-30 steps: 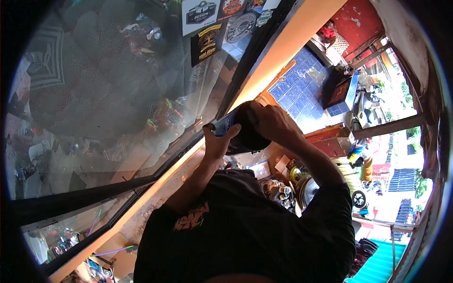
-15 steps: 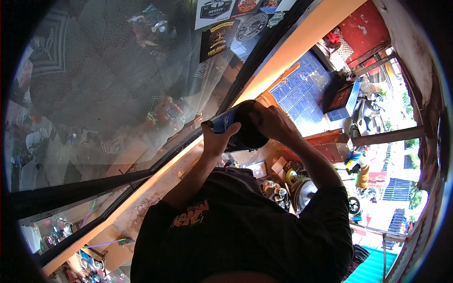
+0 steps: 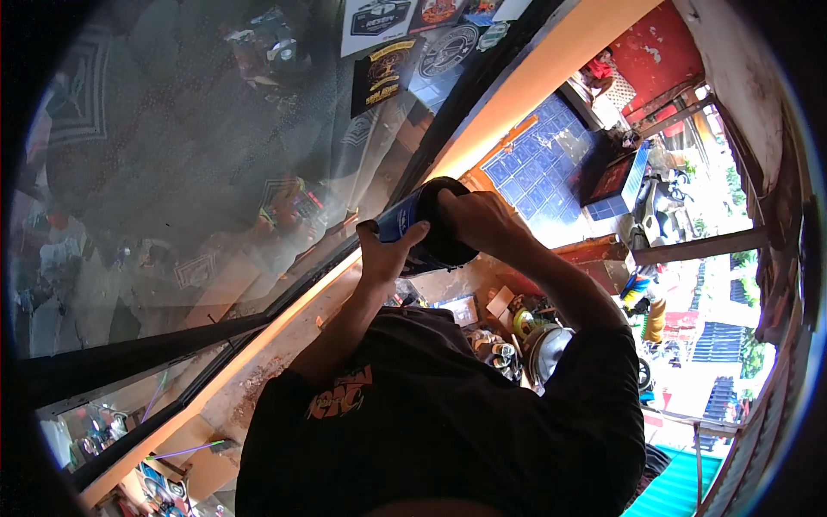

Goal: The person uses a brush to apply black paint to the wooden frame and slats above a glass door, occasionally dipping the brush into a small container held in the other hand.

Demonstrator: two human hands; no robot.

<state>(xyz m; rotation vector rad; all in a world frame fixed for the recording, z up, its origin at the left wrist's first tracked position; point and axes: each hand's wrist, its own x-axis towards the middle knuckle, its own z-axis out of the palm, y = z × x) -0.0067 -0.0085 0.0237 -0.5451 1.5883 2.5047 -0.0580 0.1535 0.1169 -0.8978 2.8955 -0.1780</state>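
Note:
A cylindrical can (image 3: 398, 221) with a blue label is held up in front of my chest, tilted, its wide black end facing me and to the right. My left hand (image 3: 388, 256) grips its side, thumb across the label. At the black end, my right hand (image 3: 481, 222) has curled fingers reaching to or into the dark round. The fingertips are lost in shadow, so what they hold cannot be made out.
A large dark glass pane (image 3: 215, 172) with stickers (image 3: 383, 73) stands to the left, in a black frame along an orange ledge (image 3: 508, 86). Blue tiles (image 3: 543, 164) lie beyond. Boxes and a round metal pot (image 3: 551, 349) sit below right. A person (image 3: 599, 73) sits far off.
Both hands and the can have shifted slightly left in the picture, as has the whole scene. My right fingers now sit farther left on the can's black end.

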